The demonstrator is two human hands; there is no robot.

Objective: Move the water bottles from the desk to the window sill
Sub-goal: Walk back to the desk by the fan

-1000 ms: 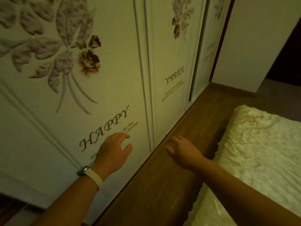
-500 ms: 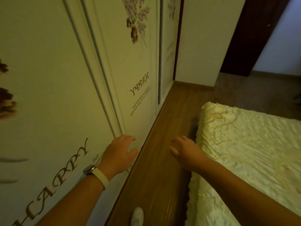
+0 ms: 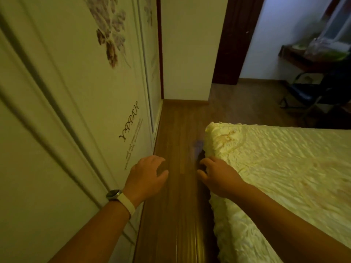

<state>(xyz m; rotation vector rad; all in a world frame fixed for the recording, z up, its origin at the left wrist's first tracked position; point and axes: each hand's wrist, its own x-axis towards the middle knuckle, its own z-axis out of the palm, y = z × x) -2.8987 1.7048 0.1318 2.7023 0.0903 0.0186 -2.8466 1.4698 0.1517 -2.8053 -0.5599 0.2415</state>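
Brown wooden floor (image 3: 176, 205) runs as a narrow strip at my feet, between a cream wardrobe front printed with purple flowers and the word HAPPY (image 3: 76, 111) on the left and a bed under a pale yellow crinkled cover (image 3: 275, 168) on the right. Over that strip the person's bare hands reach forward, both empty. The left hand (image 3: 147, 174), with a pale-strapped wristwatch (image 3: 121, 198) on its wrist, has loosely curved fingers gripping nothing. The right hand (image 3: 218, 175) is equally slack, just beside the bed's corner. Farther on, a dark wooden door frame (image 3: 233, 44) opens onto a brighter room. There, well apart from the hands, a dark wooden surface (image 3: 303, 61) carries clear plastic shapes (image 3: 321, 47), too blurred to tell whether they are the water bottles. A dark chair (image 3: 307, 92) stands below it.
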